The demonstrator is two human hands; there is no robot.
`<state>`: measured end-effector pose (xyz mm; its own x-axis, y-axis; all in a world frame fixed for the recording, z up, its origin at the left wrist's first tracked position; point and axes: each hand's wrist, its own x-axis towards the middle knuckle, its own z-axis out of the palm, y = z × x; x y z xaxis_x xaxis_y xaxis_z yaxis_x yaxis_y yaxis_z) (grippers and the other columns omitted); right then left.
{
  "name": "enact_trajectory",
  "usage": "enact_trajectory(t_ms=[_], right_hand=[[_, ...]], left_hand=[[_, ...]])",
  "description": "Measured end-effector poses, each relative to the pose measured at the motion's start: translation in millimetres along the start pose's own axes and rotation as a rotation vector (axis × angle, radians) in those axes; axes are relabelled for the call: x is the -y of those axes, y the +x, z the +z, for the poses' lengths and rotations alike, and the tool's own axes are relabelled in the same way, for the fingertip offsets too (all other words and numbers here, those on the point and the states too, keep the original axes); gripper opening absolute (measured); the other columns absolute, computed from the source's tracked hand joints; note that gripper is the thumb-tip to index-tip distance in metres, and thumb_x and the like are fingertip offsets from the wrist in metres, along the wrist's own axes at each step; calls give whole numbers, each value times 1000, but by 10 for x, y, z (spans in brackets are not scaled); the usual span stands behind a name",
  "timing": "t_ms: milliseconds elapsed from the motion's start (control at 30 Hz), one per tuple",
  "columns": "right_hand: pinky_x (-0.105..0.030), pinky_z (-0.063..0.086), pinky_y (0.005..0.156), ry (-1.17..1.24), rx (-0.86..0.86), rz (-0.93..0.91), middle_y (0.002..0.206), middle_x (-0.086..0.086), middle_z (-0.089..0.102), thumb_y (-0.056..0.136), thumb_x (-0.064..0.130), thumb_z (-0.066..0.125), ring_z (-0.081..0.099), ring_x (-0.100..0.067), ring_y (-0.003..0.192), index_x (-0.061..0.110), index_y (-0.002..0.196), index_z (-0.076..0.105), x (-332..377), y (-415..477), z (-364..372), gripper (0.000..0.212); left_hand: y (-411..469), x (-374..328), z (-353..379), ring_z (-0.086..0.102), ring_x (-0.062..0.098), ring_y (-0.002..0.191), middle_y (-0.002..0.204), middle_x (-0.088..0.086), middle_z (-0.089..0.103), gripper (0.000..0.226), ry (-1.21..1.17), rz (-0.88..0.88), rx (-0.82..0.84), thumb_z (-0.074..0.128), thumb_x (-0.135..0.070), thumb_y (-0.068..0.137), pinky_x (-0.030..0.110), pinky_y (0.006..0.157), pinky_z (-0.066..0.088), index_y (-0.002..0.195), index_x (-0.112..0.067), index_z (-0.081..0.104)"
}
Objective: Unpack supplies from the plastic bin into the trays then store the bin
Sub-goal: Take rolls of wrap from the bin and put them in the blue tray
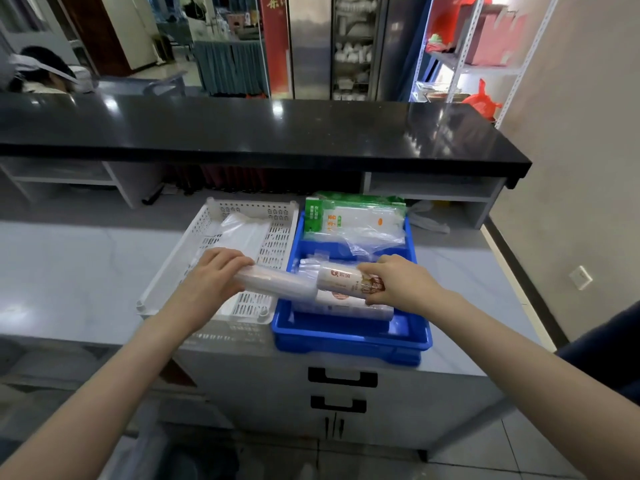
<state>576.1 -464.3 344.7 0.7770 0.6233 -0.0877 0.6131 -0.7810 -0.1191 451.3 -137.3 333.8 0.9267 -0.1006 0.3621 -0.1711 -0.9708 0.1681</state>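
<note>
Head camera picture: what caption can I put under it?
Left hand and right hand hold a plastic-wrapped sleeve of cups over the blue plastic bin and white perforated tray.

We see a red logo with Chinese characters on the cup sleeve (341, 282) and orange characters on the green packet (353, 216); neither reads clearly.

The left hand (216, 271) and right hand (398, 282) are covering both ends of the sleeve of cups (304, 284), its label appearing too small to read. Wrapped packs (346, 308) are hiding the floor of the blue bin (349, 341), and the black counter (242, 129) is cutting off a person (41, 69).
</note>
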Motion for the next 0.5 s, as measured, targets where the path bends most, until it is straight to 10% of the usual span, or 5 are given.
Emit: enact_trajectory(t_ms=[500], right_hand=[[-40, 53, 82, 167, 95, -83, 116, 2, 61, 83, 56, 60, 57, -20, 103, 34, 131, 49, 384, -28, 366, 54]], left_hand=[[90, -198, 64, 36, 13, 114, 122, -4, 52, 36, -226, -196, -93, 64, -21, 87, 36, 100, 34, 121, -21, 55]])
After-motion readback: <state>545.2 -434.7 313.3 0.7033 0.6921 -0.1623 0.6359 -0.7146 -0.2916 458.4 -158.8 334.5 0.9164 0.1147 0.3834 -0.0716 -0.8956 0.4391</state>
